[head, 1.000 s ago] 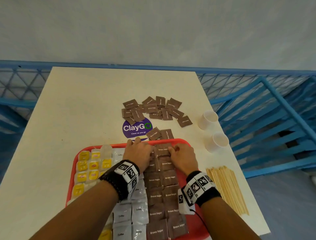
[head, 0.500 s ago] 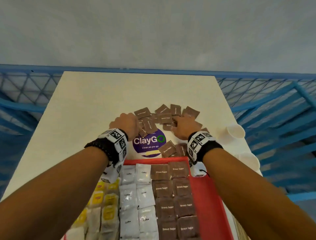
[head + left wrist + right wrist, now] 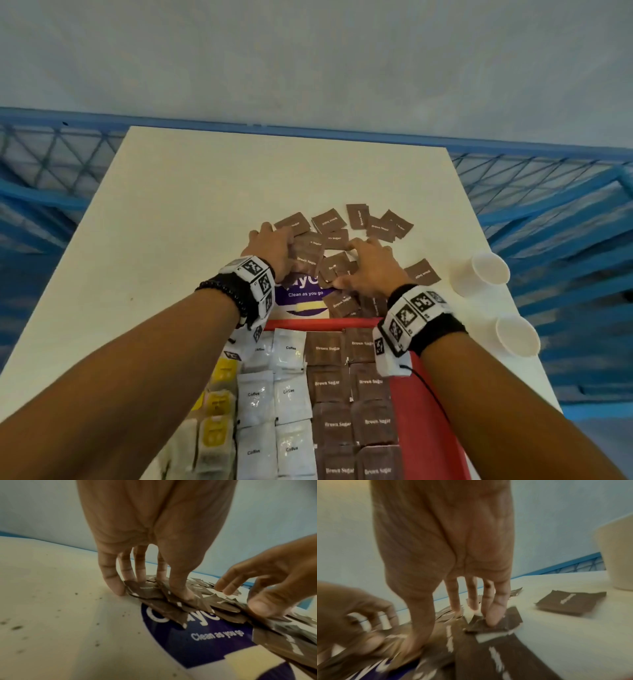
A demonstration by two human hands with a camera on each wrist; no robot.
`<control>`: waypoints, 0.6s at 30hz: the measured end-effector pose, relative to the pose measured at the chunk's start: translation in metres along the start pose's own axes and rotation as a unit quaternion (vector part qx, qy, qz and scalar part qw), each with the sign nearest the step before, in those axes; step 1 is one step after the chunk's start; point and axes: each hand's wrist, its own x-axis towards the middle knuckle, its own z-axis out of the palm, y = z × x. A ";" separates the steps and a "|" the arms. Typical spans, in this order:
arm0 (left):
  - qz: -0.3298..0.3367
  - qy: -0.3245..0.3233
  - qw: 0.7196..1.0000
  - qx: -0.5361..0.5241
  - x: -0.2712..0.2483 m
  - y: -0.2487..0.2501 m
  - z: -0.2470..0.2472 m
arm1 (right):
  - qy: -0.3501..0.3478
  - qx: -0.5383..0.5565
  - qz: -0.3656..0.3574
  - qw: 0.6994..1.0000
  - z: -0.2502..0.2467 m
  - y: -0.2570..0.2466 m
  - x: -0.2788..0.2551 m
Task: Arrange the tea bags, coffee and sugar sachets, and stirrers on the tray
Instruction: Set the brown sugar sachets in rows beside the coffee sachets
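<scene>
From the head camera, a cream table (image 3: pixel 191 212) stands against a blue railing (image 3: pixel 548 192), with two white paper cups (image 3: pixel 488 270) near its right edge and a purple round sticker (image 3: pixel 305 301) reading "Clean as you go" just beyond the red tray (image 3: pixel 424 411). The tray holds columns of sachets: yellow-tagged tea bags (image 3: pixel 215 425) at the left, white coffee sachets (image 3: pixel 274 404) in the middle, brown sugar sachets (image 3: pixel 352 404) at the right (both forearms cross over its near part). Loose brown sugar sachets (image 3: pixel 359 222) lie scattered on the table past the sticker. The left hand (image 3: pixel 274 250) and right hand (image 3: pixel 370 267) rest palm-down on this scatter, close together. In the left wrist view, the left hand's fingertips (image 3: pixel 116 588) press straight down on overlapping brown sachets (image 3: pixel 154 595) at the sticker's edge (image 3: pixel 197 635), fingers extended and gripping nothing; the right hand (image 3: pixel 267 588) hovers beside, fingers loosely bent. In the right wrist view, blurred by motion, the right hand's fingers (image 3: pixel 494 612) are extended onto a brown sachet (image 3: pixel 505 623), thumb pressing another, nothing clasped; one sachet (image 3: pixel 570 603) lies apart near a white cup (image 3: pixel 618 555).
</scene>
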 end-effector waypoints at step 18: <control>-0.029 -0.006 0.986 -0.167 -0.024 0.004 0.002 | -0.035 0.032 -0.056 0.997 0.010 -0.013 0.017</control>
